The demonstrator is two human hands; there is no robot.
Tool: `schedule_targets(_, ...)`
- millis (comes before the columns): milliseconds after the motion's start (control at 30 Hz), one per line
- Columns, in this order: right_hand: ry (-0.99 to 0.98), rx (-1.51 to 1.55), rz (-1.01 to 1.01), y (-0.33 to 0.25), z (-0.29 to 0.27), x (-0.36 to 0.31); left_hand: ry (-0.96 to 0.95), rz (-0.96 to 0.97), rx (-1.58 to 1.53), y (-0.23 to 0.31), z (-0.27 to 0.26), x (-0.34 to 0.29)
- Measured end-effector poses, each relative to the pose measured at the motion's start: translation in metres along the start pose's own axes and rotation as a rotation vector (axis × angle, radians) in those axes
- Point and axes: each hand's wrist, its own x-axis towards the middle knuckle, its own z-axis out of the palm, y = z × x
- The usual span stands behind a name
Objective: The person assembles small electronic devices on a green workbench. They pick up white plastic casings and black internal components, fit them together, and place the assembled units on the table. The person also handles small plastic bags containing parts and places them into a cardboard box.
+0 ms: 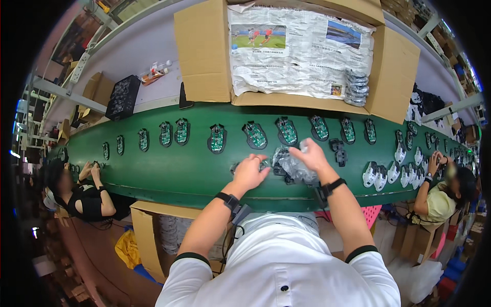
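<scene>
My left hand (pixel 250 172) is closed over a computer mouse base at the near side of the green work surface. Only bits of its green circuit board (pixel 264 165) show past the fingers. My right hand (pixel 311 156) grips a crumpled clear plastic bag (pixel 294 168), with dark parts in and around it. Just right of that hand lie black plastic mouse parts (pixel 338 152). Beyond both hands, open mouse bases with green boards, such as this mouse base (pixel 254 134), stand in a spaced row. Each wrist wears a dark band.
A newspaper-lined carton (pixel 302 66) with a stack of wrapped parts (pixel 356 88) stands behind the green bench (pixel 169 171). White mouse shells (pixel 375 175) cluster at right. Co-workers sit at the left (pixel 76 197) and right (pixel 440 197). Another carton (pixel 148 240) is below the bench edge.
</scene>
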Motion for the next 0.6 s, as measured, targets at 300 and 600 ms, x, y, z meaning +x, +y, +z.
schedule_targets(300,-0.186,-0.086,-0.497,-0.024,-0.004,-0.009,0.227,0.215,-0.057,0.02,0.014,0.032)
schedule_targets(600,0.04,-0.056,-0.461,-0.05,-0.054,-0.049,0.306,0.507,0.087,0.032,-0.023,0.011)
